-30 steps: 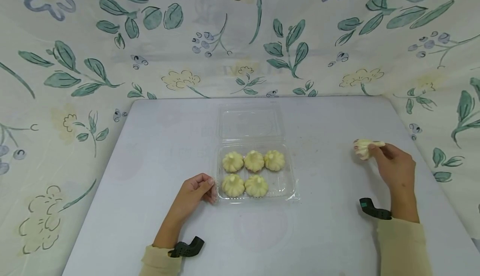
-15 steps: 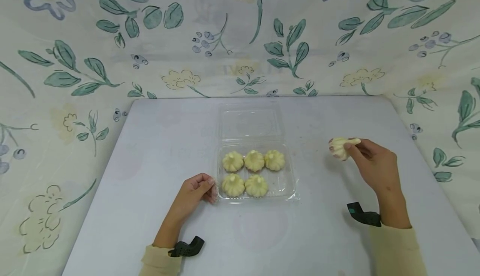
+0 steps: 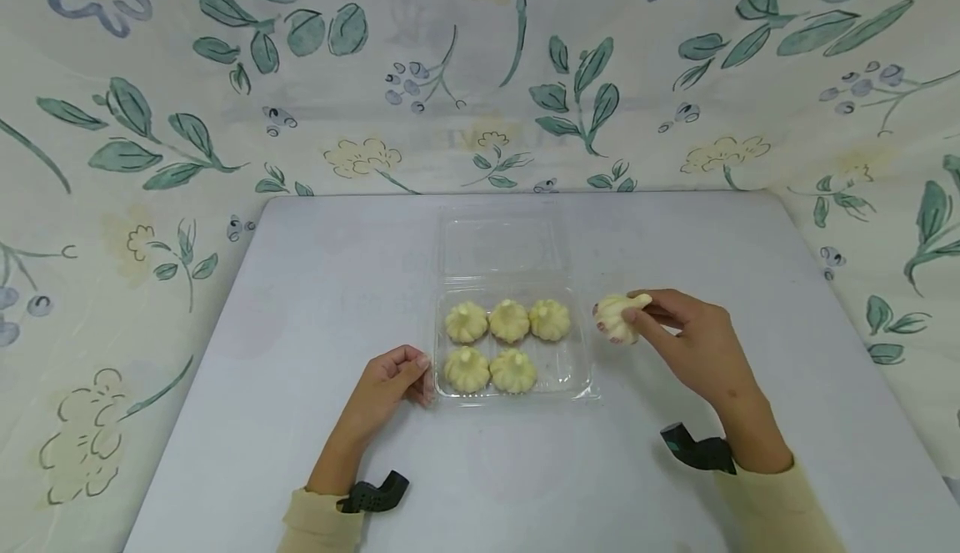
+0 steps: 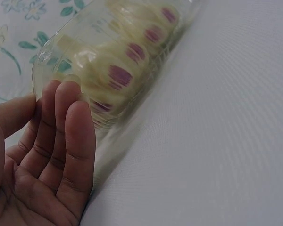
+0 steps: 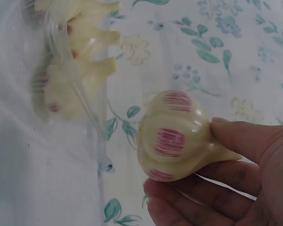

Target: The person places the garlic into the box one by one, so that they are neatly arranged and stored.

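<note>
A clear plastic clamshell container (image 3: 558,382) lies on the table, its lid (image 3: 501,244) folded open to the back. Inside sit several pale garlic bulbs (image 3: 509,321), three in the back row and two in the front row; the front right spot holds none. My right hand (image 3: 693,344) pinches another garlic bulb (image 5: 167,139) by its neck, just right of the container; purple streaks mark its glossy cloves. At the container's front left corner, my left hand (image 3: 386,386) grips the rim between thumb and fingers (image 4: 80,134).
The white table (image 3: 337,269) reaches back to a floral cloth backdrop (image 3: 420,52), which also hangs at both sides. Dark camera mounts (image 3: 375,493) are strapped at both wrists, below the beige sleeves (image 3: 322,526).
My right hand has carried its garlic bulb leftward across the table, from far right to close beside the container. The left hand and the container have stayed put.
</note>
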### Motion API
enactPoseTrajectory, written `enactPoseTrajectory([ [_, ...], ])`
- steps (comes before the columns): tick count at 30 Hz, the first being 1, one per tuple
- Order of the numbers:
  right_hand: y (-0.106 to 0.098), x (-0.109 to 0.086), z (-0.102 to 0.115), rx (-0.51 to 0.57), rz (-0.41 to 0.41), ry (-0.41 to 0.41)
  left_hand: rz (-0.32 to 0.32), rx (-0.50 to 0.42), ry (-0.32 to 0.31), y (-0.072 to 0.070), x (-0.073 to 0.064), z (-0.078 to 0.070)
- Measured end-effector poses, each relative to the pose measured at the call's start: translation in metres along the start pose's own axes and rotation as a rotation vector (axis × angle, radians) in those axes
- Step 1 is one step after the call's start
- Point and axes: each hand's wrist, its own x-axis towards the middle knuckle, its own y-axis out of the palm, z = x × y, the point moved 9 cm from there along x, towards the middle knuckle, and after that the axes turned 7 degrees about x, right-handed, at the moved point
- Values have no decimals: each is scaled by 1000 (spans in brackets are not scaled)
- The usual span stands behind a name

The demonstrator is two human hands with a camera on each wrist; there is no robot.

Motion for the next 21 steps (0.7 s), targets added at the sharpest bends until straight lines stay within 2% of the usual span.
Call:
enactPoseTrajectory([
  [8, 31, 1, 23, -73, 123, -97, 3, 5, 2, 0, 0, -1],
  [15, 66, 1, 33, -122, 265, -110, 1, 0, 8, -1, 0, -1],
  [21, 90, -2, 40, -172, 355, -147, 3, -5, -2, -1, 0, 2],
])
